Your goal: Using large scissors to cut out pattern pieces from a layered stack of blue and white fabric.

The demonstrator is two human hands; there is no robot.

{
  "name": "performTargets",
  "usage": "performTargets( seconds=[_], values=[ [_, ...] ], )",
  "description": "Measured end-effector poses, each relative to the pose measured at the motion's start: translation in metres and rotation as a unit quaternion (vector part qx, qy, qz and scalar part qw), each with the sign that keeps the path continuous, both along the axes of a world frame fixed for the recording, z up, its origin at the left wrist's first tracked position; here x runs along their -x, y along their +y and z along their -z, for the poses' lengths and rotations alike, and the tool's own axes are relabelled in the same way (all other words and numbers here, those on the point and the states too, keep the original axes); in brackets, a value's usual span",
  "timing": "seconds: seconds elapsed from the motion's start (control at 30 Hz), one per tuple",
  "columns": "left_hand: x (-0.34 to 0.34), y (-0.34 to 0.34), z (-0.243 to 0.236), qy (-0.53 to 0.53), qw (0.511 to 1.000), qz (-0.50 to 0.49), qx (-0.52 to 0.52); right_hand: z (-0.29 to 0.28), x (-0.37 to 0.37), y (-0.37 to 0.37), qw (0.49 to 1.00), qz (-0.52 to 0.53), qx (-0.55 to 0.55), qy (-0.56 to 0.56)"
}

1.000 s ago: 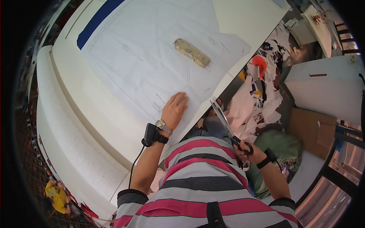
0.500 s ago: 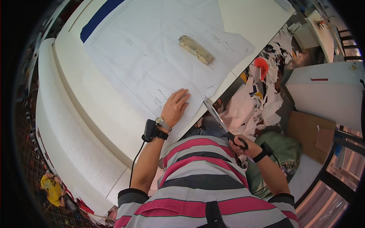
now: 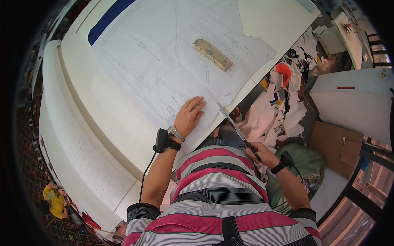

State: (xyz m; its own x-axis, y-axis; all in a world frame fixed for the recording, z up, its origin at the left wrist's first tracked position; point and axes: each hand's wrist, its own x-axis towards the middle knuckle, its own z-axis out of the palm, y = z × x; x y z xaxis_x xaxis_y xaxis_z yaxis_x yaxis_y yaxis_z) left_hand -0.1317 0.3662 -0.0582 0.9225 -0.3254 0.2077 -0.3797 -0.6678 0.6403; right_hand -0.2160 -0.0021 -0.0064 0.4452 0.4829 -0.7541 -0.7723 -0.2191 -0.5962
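Long scissors with black handles are gripped in my right hand, just past the table's near edge. Their slim blades reach over that edge into the paper, the tips along a printed line. My left hand lies flat on the white pattern sheet, fingers stretched out and close to the blades. Thin printed outlines cover the sheet. On its far part rests a yellowish, tape-wrapped bar. A metal watch and a black strapped device are on my left wrist; another strapped device is on the right.
A thick white roll lies along the table's left side. Blue material shows at the sheet's far left edge. Scraps heap on the floor to the right, near a green bundle and brown cardboard. A person in yellow is far left.
The scissors have moved forward, and their blades reach farther into the sheet. Their handles have come together and my right hand has turned. My left hand stays in place.
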Motion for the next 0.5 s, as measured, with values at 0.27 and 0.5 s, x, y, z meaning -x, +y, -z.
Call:
performTargets(
  seconds=[0.27,0.5],
  values=[
    [0.0006,-0.0003,0.0006,-0.004,1.0,-0.001,0.0,0.0028,0.0009,-0.0004,1.0,0.006,-0.008,0.001],
    [0.0,-0.0001,0.0,-0.01,1.0,-0.004,-0.005,-0.0025,-0.0034,0.0026,1.0,0.004,0.011,-0.01]
  ],
)
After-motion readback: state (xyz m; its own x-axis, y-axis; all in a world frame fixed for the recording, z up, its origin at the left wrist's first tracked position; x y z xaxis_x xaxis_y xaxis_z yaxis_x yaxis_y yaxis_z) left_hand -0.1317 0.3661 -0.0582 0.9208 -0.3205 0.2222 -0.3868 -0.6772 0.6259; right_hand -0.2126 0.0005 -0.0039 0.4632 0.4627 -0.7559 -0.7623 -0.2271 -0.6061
